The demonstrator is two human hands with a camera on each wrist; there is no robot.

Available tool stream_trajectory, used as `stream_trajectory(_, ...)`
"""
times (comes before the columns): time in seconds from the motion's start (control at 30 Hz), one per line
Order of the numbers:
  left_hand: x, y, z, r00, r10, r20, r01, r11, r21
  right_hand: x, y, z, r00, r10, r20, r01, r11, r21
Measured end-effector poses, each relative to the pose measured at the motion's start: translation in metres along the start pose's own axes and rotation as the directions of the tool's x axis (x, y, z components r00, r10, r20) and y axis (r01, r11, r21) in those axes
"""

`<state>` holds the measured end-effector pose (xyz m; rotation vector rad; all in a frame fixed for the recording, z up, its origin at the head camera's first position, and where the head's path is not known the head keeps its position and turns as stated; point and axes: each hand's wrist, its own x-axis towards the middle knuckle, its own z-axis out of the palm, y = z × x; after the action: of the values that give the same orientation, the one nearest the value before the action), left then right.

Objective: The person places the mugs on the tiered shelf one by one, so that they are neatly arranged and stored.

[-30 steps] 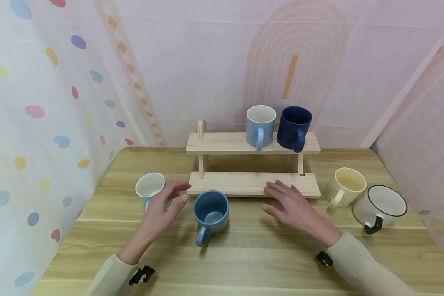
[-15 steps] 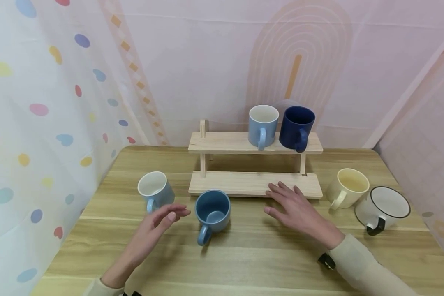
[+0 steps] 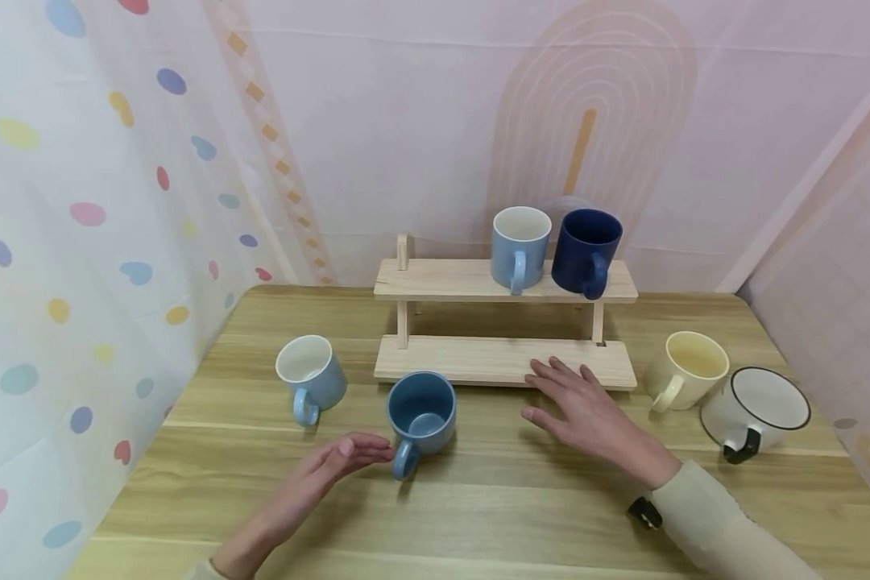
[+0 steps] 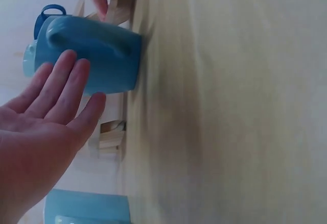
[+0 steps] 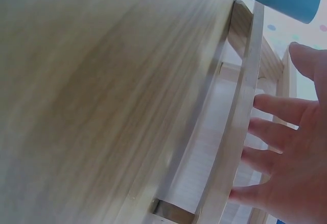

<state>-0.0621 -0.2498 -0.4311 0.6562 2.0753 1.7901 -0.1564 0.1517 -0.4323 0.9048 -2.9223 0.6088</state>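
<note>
Table [image 3: 493,507]: we record a wood-grained top, smooth, with a faint sheen. Two-tier shelf [image 3: 435,278]: pale wood, grain showing, matt, smooth-faced. Blue mug [image 3: 435,439], near centre: we list it as ceramic-looking, smooth, glossy. Light-blue mug [image 3: 325,383], left: smooth, glossy, likewise ceramic in look. Navy mug [image 3: 580,262], far: smooth. Yellow mug [image 3: 689,383], right: smooth, ceramic-looking. White mug [image 3: 747,419], far right: we note a smooth surface. Far hanging [image 3: 377,121]: printed cloth, matt, lightly creased. Left hanging [image 3: 130,234]: printed cloth, matt, softly folded. Right sleeve [image 3: 718,515]: matt cloth.
</note>
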Motion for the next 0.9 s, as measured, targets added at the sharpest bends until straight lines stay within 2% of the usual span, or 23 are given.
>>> stream_trajectory(0.23, 0.005, -0.005, 0.006, 0.997, 0.003, 0.08, 0.003, 0.998, -0.064, 0.0, 0.001, 0.0, 1.0, 0.0, 0.002, 0.0, 1.0, -0.001)
stream_trajectory(0.63, 0.019, -0.009, 0.015, 0.986, 0.037, 0.162, -0.023, 0.996, -0.082, -0.001, 0.002, 0.0, 1.0, -0.002, 0.007, 0.002, 1.0, -0.004)
stream_trajectory(0.8, 0.024, -0.011, 0.019, 0.988, 0.007, 0.151, 0.004, 0.997, -0.076, -0.001, 0.003, 0.0, 1.0, -0.003, 0.007, 0.003, 1.0, -0.002)
stream_trajectory(0.9, 0.027, -0.01, 0.022, 0.99, -0.047, 0.136, 0.059, 0.995, -0.085, -0.001, 0.003, 0.001, 1.0, -0.003, 0.006, 0.003, 1.0, 0.0)
